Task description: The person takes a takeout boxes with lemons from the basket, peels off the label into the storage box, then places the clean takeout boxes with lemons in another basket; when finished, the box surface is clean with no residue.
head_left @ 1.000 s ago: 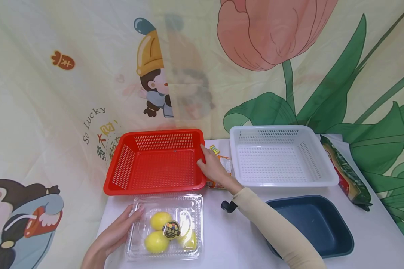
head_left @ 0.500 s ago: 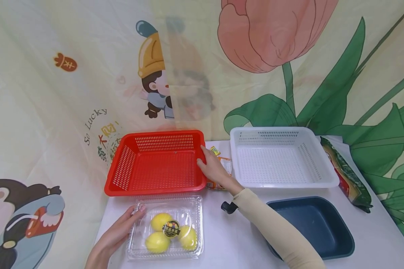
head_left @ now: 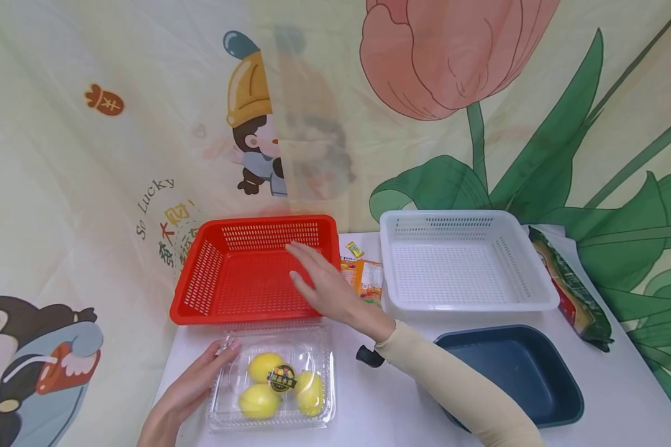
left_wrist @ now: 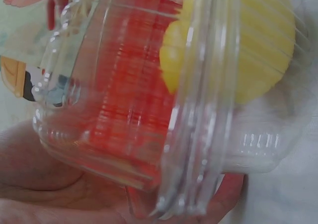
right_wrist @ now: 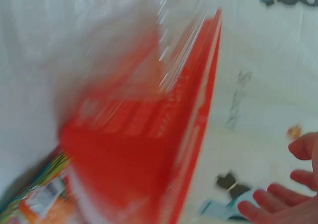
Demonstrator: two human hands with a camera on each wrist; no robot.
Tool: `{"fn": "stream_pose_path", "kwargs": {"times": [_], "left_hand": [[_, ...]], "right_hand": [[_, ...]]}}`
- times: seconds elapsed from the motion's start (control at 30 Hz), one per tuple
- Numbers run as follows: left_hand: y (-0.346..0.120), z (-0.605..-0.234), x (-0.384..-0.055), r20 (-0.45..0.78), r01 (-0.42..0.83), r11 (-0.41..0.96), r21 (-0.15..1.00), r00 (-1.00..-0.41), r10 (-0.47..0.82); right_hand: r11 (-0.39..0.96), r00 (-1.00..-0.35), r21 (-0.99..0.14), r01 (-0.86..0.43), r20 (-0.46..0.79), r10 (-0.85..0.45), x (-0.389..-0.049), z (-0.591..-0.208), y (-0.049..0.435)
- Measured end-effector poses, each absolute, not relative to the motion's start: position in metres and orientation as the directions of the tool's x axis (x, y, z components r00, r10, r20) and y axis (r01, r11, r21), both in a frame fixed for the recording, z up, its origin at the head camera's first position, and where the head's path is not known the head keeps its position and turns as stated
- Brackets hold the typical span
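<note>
A clear plastic clamshell box [head_left: 237, 410] with yellow lemons [head_left: 260, 401] and a dark label on its lid stands at the table's front left. My left hand [head_left: 192, 385] holds it by the left side, near the back corner. The left wrist view shows fingers reaching under the box's rim. Behind the box is a red perforated basket [head_left: 257, 295]. My right hand [head_left: 330, 288] hovers over the basket's right part with fingers stretched, holding nothing. In the right wrist view its fingertips [right_wrist: 271, 204] are spread apart from the basket.
Right of the red basket lie an orange snack packet [head_left: 369, 276] and a small yellow sachet [head_left: 355, 249]. A white perforated basket [head_left: 470, 305] stands behind a dark blue tub [head_left: 565, 372]. A long green packet [head_left: 584, 310] lies far right. A printed curtain [head_left: 324, 93] hangs behind.
My right hand has let go of the red basket's right rim and moved left over the basket. The left hand stays at the clamshell box.
</note>
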State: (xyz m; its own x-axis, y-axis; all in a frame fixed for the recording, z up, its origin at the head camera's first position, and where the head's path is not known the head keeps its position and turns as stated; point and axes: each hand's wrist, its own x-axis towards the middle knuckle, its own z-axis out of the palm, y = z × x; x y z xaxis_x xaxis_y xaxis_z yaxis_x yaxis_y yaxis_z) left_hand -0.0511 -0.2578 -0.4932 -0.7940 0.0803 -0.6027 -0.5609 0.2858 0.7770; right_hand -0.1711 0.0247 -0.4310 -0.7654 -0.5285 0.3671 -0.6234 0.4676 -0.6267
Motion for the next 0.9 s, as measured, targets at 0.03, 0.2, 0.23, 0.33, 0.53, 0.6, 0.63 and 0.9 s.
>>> {"fn": "stream_pose_path", "kwargs": {"times": [0.03, 0.2, 0.23, 0.33, 0.53, 0.6, 0.63, 0.9], "left_hand": [[-0.258, -0.493, -0.051, -0.602, -0.56, 0.285, 0.778, -0.795, 0.082], [-0.259, -0.493, -0.051, -0.593, -0.549, 0.296, 0.782, -0.801, 0.083], [-0.259, -0.493, -0.05, -0.592, -0.546, 0.302, 0.782, -0.802, 0.082], [-0.259, -0.492, -0.049, -0.583, -0.534, 0.308, 0.787, -0.808, 0.088], [-0.259, -0.491, -0.049, -0.586, -0.54, 0.291, 0.79, -0.804, 0.1], [-0.259, -0.49, -0.05, -0.598, -0.552, 0.298, 0.779, -0.797, 0.089], [-0.258, -0.49, -0.05, -0.604, -0.557, 0.302, 0.773, -0.793, 0.083], [-0.257, -0.49, -0.05, -0.62, -0.574, 0.315, 0.756, -0.782, 0.064]], "right_hand": [[0.451, -0.729, -0.598, -0.663, 0.377, -0.572, -0.166, -0.428, 0.021], [0.392, -0.55, -0.428, -0.814, 0.35, -0.759, -0.138, -0.415, 0.004], [0.375, -0.511, -0.395, -0.839, 0.331, -0.794, -0.133, -0.415, 0.001], [0.308, -0.384, -0.293, -0.905, 0.256, -0.887, -0.117, -0.415, -0.006], [0.222, -0.234, -0.134, -0.966, 0.078, -0.969, -0.092, -0.428, -0.014], [0.221, -0.224, -0.098, -0.97, 0.024, -0.974, -0.085, -0.432, -0.014], [0.219, -0.22, -0.073, -0.973, 0.0, -0.975, -0.082, -0.434, -0.014], [0.198, -0.203, 0.066, -0.978, -0.085, -0.976, -0.07, -0.446, -0.011]]}}
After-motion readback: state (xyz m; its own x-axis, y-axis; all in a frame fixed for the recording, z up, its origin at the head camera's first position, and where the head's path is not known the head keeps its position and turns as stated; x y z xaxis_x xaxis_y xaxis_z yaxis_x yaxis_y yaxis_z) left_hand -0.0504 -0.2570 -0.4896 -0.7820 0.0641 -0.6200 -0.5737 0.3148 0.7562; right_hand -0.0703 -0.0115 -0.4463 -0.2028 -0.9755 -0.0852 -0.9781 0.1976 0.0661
